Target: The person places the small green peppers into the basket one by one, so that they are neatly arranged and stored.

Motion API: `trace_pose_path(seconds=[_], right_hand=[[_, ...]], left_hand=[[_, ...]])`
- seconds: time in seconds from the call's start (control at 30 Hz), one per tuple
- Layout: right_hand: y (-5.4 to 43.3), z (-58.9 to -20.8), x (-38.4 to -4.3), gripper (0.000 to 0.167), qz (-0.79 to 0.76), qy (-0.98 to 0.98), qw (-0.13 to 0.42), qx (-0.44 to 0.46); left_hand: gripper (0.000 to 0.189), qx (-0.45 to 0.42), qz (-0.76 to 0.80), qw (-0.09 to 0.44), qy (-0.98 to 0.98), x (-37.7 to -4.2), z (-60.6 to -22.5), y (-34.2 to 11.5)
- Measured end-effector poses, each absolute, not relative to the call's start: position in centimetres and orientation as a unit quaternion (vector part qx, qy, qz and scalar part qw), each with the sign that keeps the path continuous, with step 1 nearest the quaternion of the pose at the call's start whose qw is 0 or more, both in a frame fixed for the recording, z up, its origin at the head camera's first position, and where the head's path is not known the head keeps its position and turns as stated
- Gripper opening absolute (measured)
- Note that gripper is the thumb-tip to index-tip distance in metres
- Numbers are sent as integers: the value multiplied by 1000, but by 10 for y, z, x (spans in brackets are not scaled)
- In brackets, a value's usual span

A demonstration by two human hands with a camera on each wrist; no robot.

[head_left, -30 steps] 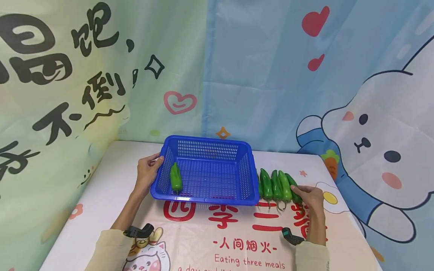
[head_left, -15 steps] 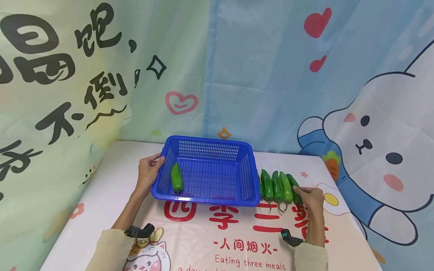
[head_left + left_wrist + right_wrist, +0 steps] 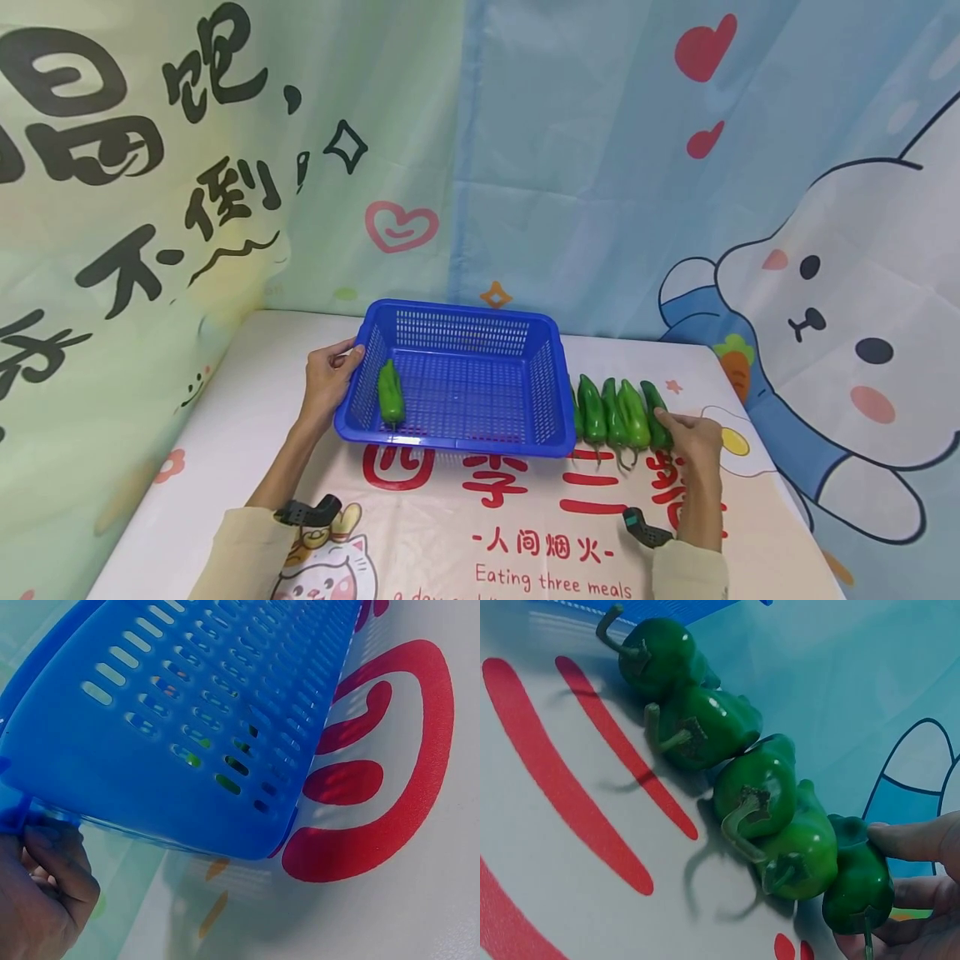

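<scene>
My left hand (image 3: 327, 379) grips the left rim of a blue plastic basket (image 3: 457, 447); in the left wrist view its fingers curl at the rim beside the slotted wall (image 3: 150, 780). One green pepper (image 3: 390, 393) lies inside the basket, near its left side. To the right of the basket, several green peppers (image 3: 592, 410) lie side by side in a row. My right hand (image 3: 693, 442) holds the rightmost, darker green pepper (image 3: 657, 417) between thumb and fingers. In the right wrist view, this pepper (image 3: 859, 889) stands just beside the lighter green one (image 3: 802, 855), stem toward the camera.
A printed cloth (image 3: 525, 517) with red characters covers the table. Behind the table hangs a printed backdrop (image 3: 570, 208) with a rabbit figure at the right. The basket's right end overlaps the leftmost pepper (image 3: 576, 417) of the row in the head view.
My right hand has drawn the rightmost pepper slightly to the right and more upright, so a narrow gap shows beside its neighbour. The left hand and basket have hardly moved.
</scene>
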State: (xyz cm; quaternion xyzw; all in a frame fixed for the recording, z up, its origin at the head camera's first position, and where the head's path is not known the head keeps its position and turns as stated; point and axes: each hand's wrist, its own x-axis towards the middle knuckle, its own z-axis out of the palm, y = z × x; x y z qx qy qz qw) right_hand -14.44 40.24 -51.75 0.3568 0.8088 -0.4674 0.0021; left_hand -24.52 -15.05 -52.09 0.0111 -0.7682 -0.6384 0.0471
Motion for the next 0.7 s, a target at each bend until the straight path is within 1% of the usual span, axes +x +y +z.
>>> trace_pose_path(seconds=[0.23, 0.37, 0.7], right_hand=[[402, -514, -147, 75, -478, 797, 0, 368], [401, -513, -147, 74, -493, 786, -6, 372], [396, -509, -148, 79, -509, 773, 3, 378]], left_hand=[[46, 11, -640, 53, -767, -246, -523, -150], [46, 13, -644, 48, -764, -246, -522, -151], [47, 15, -641, 44, -766, -247, -521, -151]])
